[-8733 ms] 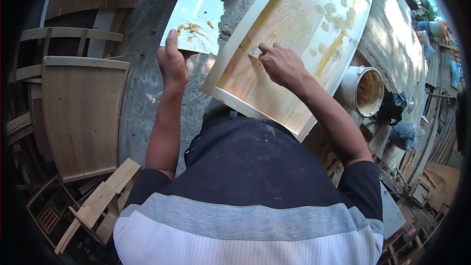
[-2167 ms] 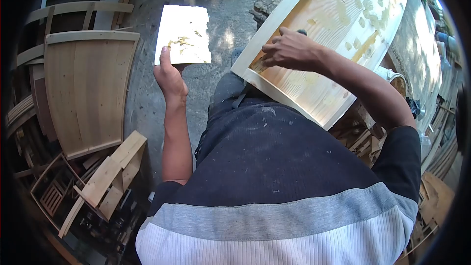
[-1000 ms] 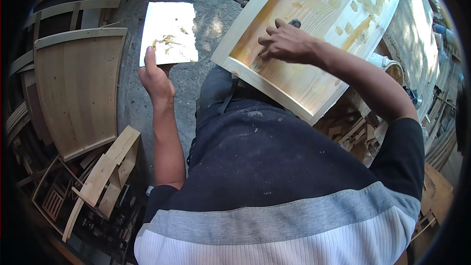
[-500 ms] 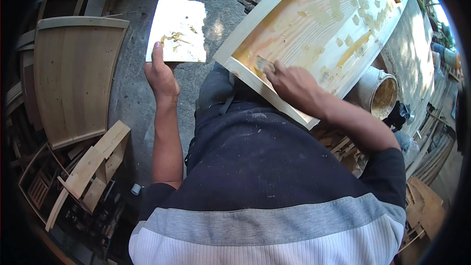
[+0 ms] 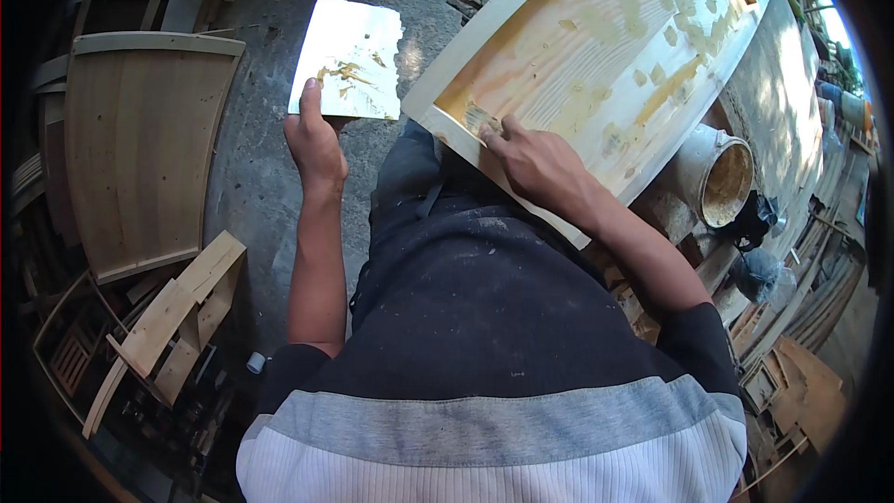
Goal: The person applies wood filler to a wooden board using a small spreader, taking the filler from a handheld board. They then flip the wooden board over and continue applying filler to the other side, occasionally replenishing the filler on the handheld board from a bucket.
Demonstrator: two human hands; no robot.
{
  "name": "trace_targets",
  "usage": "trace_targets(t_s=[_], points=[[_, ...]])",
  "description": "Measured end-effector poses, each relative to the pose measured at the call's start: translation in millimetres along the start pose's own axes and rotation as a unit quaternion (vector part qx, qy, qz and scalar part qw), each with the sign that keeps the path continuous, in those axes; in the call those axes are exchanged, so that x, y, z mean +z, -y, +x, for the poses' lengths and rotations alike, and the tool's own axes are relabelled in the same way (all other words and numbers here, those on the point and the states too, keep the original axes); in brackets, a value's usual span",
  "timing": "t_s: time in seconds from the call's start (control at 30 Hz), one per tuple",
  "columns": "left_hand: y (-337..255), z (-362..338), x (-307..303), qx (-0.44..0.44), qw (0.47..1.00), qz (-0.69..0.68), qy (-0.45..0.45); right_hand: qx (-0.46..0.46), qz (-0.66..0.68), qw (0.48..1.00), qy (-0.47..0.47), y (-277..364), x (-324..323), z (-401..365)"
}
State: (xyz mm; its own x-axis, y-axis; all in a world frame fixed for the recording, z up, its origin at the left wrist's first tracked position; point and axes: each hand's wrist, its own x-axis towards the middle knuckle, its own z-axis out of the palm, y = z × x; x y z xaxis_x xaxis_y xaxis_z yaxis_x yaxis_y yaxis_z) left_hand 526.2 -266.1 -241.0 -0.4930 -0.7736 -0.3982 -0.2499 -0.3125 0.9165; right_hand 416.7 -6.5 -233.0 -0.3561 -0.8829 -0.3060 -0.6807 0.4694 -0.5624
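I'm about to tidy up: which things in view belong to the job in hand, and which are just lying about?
Job:
smeared white sheet, in the left hand
flat spreader, in the right hand
patched, framed wooden panel
residue-coated bucket, probably

Seemingly lying about:
wooden panel at far left
small white cylinder
bluish plastic bag

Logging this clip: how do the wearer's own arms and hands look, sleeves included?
The left hand and right hand are bare: no gloves, and no watch or bracelet visible. The sleeves are short, black and show no markings.
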Motion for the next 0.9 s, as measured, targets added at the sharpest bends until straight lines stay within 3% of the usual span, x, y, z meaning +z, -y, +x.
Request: trace_targets(t_s=[0.03,0.1,0.23,0.3,0.33,0.4,0.5,0.63,0.73,0.8,0.9], points=[[-1,1,0,0.003,1.0,-0.01,0.004,0.002,0.002,1.0,-0.002,-3,0,-6],[-2,4,1,0.011,1.0,-0.019,0.005,0.03,-0.034,0.994,0.099,-9,-9,-18],[-6,5,3,-0.001,1.0,-0.018,0.023,0.017,-0.022,0.997,0.079,-6,-12,-7],[-8,1,6,-0.013,0.999,-0.023,0.031,-0.019,0.01,0.999,-0.039,-11,6,4],[-8,1,7,-0.001,0.999,-0.025,0.027,-0.019,0.01,0.999,-0.044,-11,4,-1],[-7,2,8,0.01,0.999,-0.027,0.022,0.019,-0.025,0.997,0.064,-14,-5,-11],[-6,2,8,0.014,1.0,0.002,0.019,0.008,-0.025,0.996,0.081,-8,-17,-7],[-8,1,10,0.005,0.999,-0.03,0.035,-0.015,-0.035,0.999,0.024,0,-36,2],[-7,-1,12,-0.005,0.999,-0.021,0.039,0.056,-0.01,0.998,0.029,14,-38,7],[-6,-1,12,0.001,0.999,-0.015,0.042,-0.005,-0.006,0.999,-0.04,16,-22,28],[0,-1,27,0.013,0.999,-0.01,0.043,-0.017,-0.011,1.0,0.002,3,5,21]])
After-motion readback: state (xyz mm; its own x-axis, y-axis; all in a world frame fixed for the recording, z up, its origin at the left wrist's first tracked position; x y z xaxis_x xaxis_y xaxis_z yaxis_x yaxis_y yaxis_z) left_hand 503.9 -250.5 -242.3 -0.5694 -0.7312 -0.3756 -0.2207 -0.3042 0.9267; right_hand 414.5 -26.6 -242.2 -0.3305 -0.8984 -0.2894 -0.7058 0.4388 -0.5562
